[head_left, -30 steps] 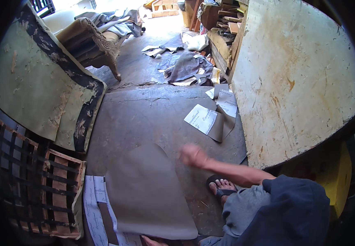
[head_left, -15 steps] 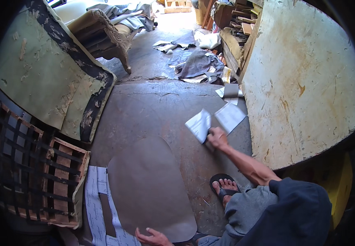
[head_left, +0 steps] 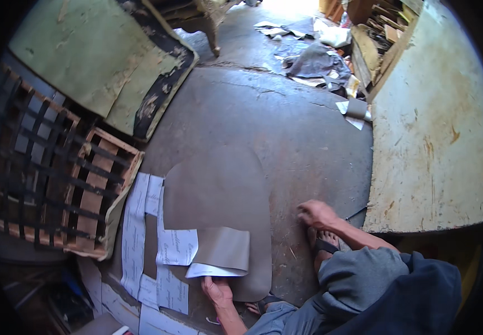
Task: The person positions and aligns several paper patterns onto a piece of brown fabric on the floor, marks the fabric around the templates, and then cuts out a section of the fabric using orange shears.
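My left hand (head_left: 217,290) grips the lower edge of a folded piece of brown leatherette (head_left: 223,248) with a white printed backing. That piece lies over the lower part of a large rounded brown leatherette panel (head_left: 216,184) on the floor. My right hand (head_left: 317,215) is right of the panel, just above my sandalled foot. Its fingers are curled but slightly blurred, and nothing shows in them. A thin dark object (head_left: 356,213), too small to make out, shows beside the right wrist. White-backed strips (head_left: 134,234) lie along the panel's left side.
A wooden frame with black webbing (head_left: 91,190) and a worn green padded panel (head_left: 85,67) stand on the left. At the right is a large scuffed pale board (head_left: 431,128). Fabric scraps (head_left: 319,64) are heaped at the back, with a small offcut (head_left: 357,109) nearer the board.
The white-backed pieces by my right hand have left the floor there; a folded piece is now in my left hand over the panel. My right hand has drawn back toward my foot. The view has shifted.
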The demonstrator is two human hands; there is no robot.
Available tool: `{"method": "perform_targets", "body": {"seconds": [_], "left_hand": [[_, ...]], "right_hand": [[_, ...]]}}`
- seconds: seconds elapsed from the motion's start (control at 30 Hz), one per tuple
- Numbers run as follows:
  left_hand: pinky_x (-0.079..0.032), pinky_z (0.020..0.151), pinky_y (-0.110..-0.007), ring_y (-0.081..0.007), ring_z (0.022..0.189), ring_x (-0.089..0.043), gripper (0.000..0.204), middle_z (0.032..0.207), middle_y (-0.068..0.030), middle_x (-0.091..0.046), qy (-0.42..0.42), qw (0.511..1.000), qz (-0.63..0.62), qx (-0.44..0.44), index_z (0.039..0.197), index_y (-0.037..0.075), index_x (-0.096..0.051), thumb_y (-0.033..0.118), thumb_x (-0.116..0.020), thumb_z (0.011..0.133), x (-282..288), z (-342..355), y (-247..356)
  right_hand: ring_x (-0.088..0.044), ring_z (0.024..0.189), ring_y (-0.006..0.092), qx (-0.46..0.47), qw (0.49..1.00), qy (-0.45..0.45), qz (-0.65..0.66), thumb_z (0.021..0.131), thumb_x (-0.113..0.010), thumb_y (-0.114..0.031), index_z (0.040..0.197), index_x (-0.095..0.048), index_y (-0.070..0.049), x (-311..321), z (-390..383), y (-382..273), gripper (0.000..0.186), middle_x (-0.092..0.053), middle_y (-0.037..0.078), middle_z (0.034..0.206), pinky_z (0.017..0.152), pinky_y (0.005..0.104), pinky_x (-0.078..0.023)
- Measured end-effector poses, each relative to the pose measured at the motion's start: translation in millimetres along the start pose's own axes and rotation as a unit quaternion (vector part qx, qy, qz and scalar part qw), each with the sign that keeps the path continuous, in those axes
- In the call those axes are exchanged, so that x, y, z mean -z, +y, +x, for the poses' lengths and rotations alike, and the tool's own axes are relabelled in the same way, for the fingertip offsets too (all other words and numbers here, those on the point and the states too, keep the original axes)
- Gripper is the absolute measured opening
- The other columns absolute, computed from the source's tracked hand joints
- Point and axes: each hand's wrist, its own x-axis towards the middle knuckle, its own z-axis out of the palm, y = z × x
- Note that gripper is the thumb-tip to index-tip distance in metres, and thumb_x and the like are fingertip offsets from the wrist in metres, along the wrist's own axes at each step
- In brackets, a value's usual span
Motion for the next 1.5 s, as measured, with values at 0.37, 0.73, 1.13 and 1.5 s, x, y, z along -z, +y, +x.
{"method": "perform_targets", "body": {"seconds": [0.37, 0.73, 1.13, 1.5], "left_hand": [[-0.035, 0.113, -0.056, -0.0462, 0.134, -0.044, 0.048, 0.137, -0.0244, -0.053, -0.072, 0.497, 0.804, -0.319, 0.126, 0.001, -0.063, 0.004, -0.070, 0.078, 29, -7, 51], [-0.052, 0.092, -0.037, -0.0277, 0.097, -0.070, 0.034, 0.105, -0.0195, -0.073, -0.273, 0.946, 0.127, 0.122, 0.120, -0.009, -0.063, 0.019, -0.061, 0.101, -35, -75, 0], [-0.051, 0.090, -0.042, -0.0301, 0.104, -0.063, 0.032, 0.113, -0.0170, -0.064, -0.080, 0.704, 0.663, -0.241, 0.122, 0.000, -0.062, 0.018, -0.066, 0.095, -10, 2, 23], [-0.036, 0.109, -0.058, -0.0424, 0.135, -0.040, 0.098, 0.149, -0.0183, -0.042, 0.184, 0.569, 0.776, -0.199, 0.151, 0.013, -0.042, 0.046, -0.088, 0.071, 19, 115, 56]], "right_hand": [[-0.027, 0.139, 0.0635, -0.345, 0.929, 0.107, -0.081, 0.092, -0.060, -0.032, 0.151, -0.029, 0.006, -26, -87, 76, 0.076, -0.025, 0.046, 0.149, 0.118, 0.0607, -0.027], [-0.064, 0.112, 0.0409, -0.224, 0.970, 0.057, -0.069, 0.091, -0.066, -0.045, 0.128, -0.061, -0.002, 40, -18, 26, 0.057, -0.066, 0.025, 0.119, 0.097, 0.0441, -0.052], [-0.059, 0.123, 0.0419, -0.050, 0.987, -0.144, 0.054, 0.087, -0.070, -0.055, 0.142, -0.048, -0.006, -7, -9, -36, 0.076, -0.060, 0.026, 0.130, 0.101, 0.0479, -0.049], [-0.063, 0.104, 0.0390, -0.055, 0.998, 0.010, 0.011, 0.082, -0.069, -0.019, 0.107, -0.065, -0.009, 6, -1, -25, 0.027, -0.065, 0.016, 0.104, 0.086, 0.0496, -0.053]]}}
